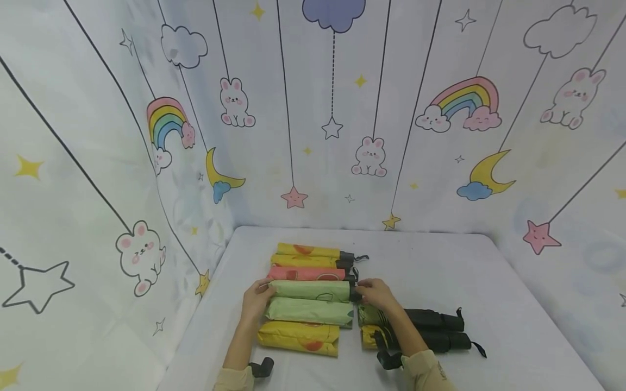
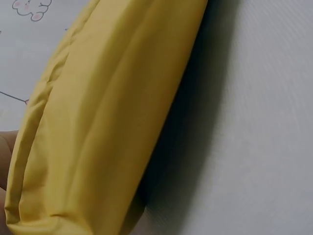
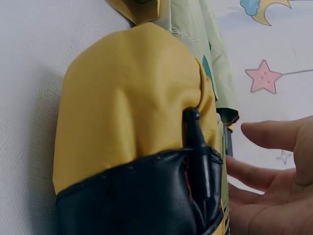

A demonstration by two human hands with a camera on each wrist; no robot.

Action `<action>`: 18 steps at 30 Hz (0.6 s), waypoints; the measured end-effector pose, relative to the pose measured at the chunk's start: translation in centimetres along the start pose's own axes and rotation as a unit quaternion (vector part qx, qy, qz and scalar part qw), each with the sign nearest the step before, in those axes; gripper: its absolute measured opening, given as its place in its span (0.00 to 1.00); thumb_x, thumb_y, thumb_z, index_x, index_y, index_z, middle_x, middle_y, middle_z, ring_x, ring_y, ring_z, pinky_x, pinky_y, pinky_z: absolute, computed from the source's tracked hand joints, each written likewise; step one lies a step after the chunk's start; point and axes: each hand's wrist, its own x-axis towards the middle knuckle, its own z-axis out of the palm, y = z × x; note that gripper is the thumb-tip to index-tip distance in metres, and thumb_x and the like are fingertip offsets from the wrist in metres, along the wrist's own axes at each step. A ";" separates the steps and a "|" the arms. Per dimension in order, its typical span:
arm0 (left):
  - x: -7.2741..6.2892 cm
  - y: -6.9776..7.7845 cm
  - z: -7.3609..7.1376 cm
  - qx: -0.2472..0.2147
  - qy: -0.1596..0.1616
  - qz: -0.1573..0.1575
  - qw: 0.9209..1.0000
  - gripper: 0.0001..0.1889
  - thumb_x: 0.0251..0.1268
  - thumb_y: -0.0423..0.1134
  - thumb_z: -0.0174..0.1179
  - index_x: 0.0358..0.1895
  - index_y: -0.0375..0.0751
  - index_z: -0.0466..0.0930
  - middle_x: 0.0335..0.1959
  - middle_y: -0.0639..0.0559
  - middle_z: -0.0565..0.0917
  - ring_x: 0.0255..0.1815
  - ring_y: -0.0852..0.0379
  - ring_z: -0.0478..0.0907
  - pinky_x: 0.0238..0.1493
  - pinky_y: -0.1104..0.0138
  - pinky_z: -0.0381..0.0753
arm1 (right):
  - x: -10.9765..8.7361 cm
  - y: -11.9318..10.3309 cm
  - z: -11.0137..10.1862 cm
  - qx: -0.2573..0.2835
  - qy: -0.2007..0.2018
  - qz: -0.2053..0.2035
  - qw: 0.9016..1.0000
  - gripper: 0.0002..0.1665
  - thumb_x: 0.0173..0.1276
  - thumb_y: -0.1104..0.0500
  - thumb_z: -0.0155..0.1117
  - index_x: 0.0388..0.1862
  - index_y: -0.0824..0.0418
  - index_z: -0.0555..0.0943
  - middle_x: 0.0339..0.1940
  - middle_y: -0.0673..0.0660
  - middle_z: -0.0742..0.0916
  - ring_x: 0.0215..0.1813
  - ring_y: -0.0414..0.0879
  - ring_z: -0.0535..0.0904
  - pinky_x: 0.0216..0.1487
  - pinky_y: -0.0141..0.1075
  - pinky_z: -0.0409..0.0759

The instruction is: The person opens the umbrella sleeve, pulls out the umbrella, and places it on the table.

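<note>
In the head view a light green folded umbrella (image 1: 308,291) lies crosswise in a stacked row. My left hand (image 1: 258,301) is at its left end, fingertips touching the cloth. At its dark handle end is my right hand (image 1: 379,295); the right wrist view shows those fingers (image 3: 279,137) spread and fairly straight beside the row. Beyond lie a pink umbrella (image 1: 308,273) and two yellow ones (image 1: 305,251). Nearer me are a light green sleeve (image 1: 310,311) and a yellow sleeve (image 1: 293,335). Yellow cloth (image 2: 107,112) hides most of the left hand in its wrist view.
Right of the row lie two dark-ended umbrellas, one green (image 1: 425,319) and one yellow (image 1: 440,341), under the right forearm. The white table (image 1: 499,288) meets a patterned cloth wall (image 1: 332,179) at the back and sides.
</note>
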 end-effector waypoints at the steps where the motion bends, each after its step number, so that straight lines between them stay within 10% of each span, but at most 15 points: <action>1: 0.0 0.0 0.0 0.000 0.001 0.000 1.000 0.21 0.76 0.41 0.63 0.67 0.38 0.79 0.69 0.30 0.76 0.66 0.37 0.76 0.66 0.48 0.79 | 0.1 0.0 0.0 -0.002 -0.001 0.001 1.000 0.27 0.77 0.55 0.60 0.64 0.75 0.78 0.53 0.67 0.88 0.46 0.54 0.88 0.50 0.47 0.88; 18: 0.0 -0.4 0.0 -0.008 0.003 0.008 1.000 0.19 0.76 0.39 0.64 0.64 0.37 0.80 0.65 0.31 0.79 0.57 0.47 0.82 0.59 0.57 0.84 | 1.4 1.0 0.3 0.044 -0.012 0.024 0.999 0.28 0.74 0.56 0.67 0.62 0.78 0.79 0.58 0.72 0.85 0.53 0.60 0.87 0.56 0.49 0.87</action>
